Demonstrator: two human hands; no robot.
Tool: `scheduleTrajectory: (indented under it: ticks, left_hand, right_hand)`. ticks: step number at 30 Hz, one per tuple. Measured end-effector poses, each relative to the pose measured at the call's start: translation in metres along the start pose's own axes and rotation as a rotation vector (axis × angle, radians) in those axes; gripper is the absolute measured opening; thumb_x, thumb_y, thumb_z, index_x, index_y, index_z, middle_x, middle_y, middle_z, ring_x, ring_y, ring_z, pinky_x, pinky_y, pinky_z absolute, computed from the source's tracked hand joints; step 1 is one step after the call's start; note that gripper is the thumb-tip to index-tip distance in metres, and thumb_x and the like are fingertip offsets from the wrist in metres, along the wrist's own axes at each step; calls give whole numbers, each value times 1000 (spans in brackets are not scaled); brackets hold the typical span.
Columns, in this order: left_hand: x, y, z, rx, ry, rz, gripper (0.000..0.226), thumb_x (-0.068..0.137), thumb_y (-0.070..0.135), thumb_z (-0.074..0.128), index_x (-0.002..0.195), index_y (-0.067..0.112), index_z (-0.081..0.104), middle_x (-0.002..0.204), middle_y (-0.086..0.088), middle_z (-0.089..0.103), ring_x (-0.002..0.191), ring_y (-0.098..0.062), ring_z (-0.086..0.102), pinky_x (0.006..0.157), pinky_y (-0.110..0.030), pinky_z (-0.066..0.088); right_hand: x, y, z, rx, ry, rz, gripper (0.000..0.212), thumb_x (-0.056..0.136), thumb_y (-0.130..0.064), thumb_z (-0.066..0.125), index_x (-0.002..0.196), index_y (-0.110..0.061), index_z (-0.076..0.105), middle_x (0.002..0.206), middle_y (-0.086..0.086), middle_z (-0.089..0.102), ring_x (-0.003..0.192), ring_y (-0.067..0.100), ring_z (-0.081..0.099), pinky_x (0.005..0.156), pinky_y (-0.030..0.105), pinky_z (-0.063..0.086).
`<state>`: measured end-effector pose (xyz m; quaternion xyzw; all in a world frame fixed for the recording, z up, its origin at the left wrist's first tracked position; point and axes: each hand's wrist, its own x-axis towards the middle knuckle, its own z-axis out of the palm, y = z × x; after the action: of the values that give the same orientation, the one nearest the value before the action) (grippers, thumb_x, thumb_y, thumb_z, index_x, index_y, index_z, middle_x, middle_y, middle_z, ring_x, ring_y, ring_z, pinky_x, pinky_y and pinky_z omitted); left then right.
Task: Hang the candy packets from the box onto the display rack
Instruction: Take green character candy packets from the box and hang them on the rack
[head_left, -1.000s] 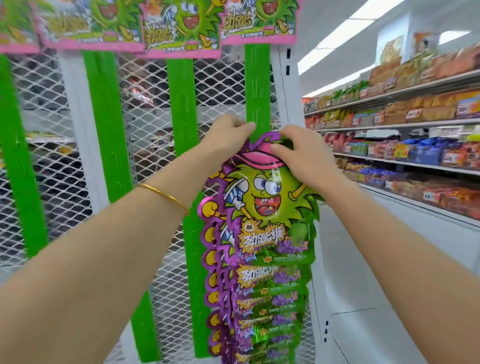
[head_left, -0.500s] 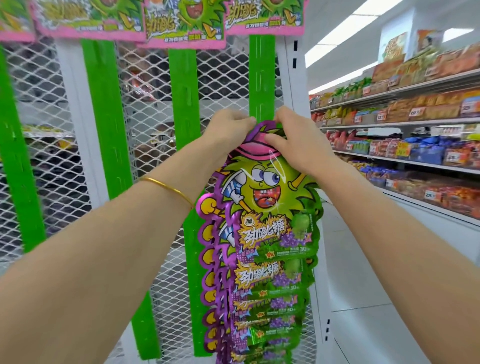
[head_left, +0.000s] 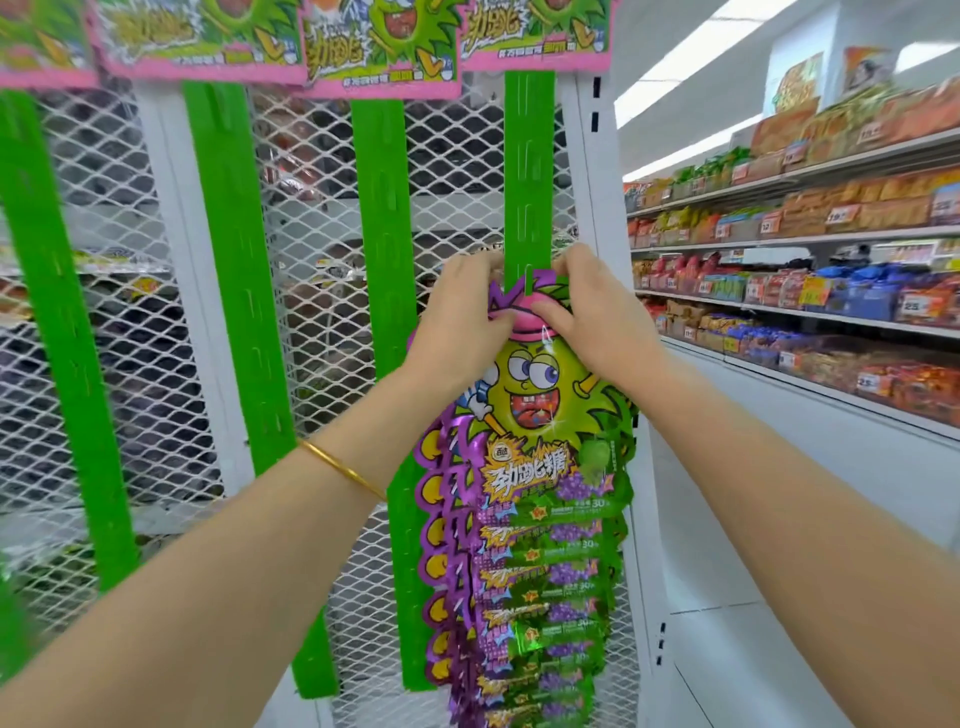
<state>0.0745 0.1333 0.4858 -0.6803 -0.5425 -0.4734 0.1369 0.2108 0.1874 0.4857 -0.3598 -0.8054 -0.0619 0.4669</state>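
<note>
A green and purple candy packet (head_left: 530, 415) with a cartoon face hangs against the rightmost green hanging strip (head_left: 529, 171) of the white mesh display rack (head_left: 457, 171). My left hand (head_left: 462, 322) pinches the packet's top left corner. My right hand (head_left: 587, 317) grips its top right, thumb on the pink cap print. A strip tab pokes through at the packet's top between my hands. Several more packets (head_left: 540, 623) hang overlapped below it on the same strip. The box is out of sight.
Three other green strips (head_left: 234, 270) hang bare on the mesh. Pink-edged header cards (head_left: 374, 47) sit along the rack's top. A white upright (head_left: 597, 171) borders the rack on the right. Stocked snack shelves (head_left: 810, 291) line the aisle at right.
Both hands have lifted the packet's top higher up the strip and pressed it against it. A strip tab now shows through the packet's top.
</note>
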Motion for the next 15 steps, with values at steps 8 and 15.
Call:
scheduleTrajectory:
  ticks: [8, 15]
  left_hand:
    - [-75, -9, -13, 16, 177, 120, 50, 81, 4, 60, 128, 15, 47, 128, -1, 47, 122, -10, 37, 102, -14, 25]
    - [-303, -92, 5, -24, -278, -244, 39, 81, 14, 57, 120, 11, 53, 118, -4, 49, 113, -14, 47, 91, -17, 37]
  right_hand:
    - [-54, -15, 7, -260, 336, -110, 43, 84, -29, 58, 121, -8, 49, 117, 11, 53, 107, 28, 48, 89, 36, 38]
    - [-254, -60, 123, 207, -132, -239, 24, 84, -17, 49, 106, -11, 56, 104, 7, 58, 98, 23, 56, 82, 28, 43]
